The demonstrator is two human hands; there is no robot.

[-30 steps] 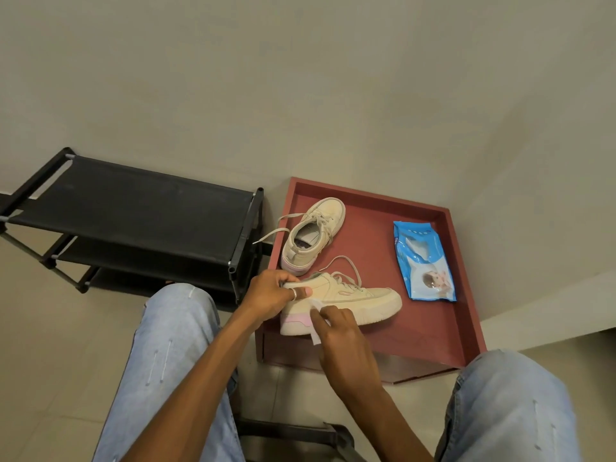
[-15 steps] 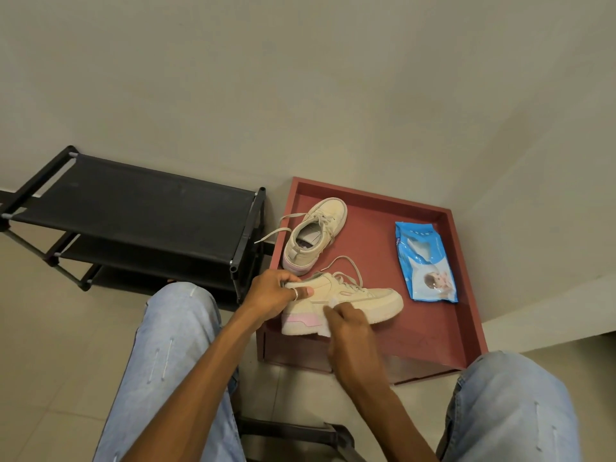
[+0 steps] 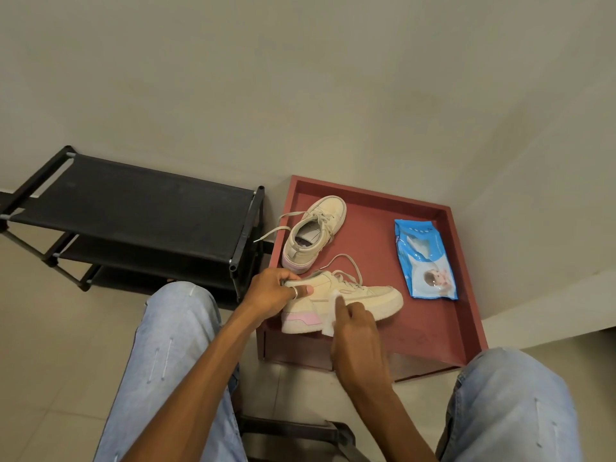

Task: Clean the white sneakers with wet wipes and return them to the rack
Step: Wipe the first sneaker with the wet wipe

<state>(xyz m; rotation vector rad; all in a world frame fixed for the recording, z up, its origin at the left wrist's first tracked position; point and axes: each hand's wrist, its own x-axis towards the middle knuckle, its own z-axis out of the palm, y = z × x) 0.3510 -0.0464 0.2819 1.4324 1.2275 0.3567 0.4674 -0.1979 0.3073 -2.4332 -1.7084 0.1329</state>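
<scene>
A white sneaker with a pink heel patch (image 3: 366,296) lies on its sole at the near left of a red tray (image 3: 466,328), toe pointing right. My left hand (image 3: 271,295) grips its heel collar, thumb on the side. My right hand (image 3: 353,325) presses a white wet wipe (image 3: 331,315) against the shoe's side, fingers curled over the wipe. The second white sneaker (image 3: 315,233) stands behind it, toe pointing away. A blue pack of wet wipes (image 3: 425,260) lies at the right of the tray.
A black three-tier shoe rack (image 3: 133,208) stands left of the tray against the wall. My knees in light jeans flank the tray. A dark stool frame (image 3: 300,435) shows between my legs. Pale tiled floor surrounds everything.
My right hand has slid the wipe along the sneaker's side from the heel toward the middle and up. My left hand keeps its hold on the heel.
</scene>
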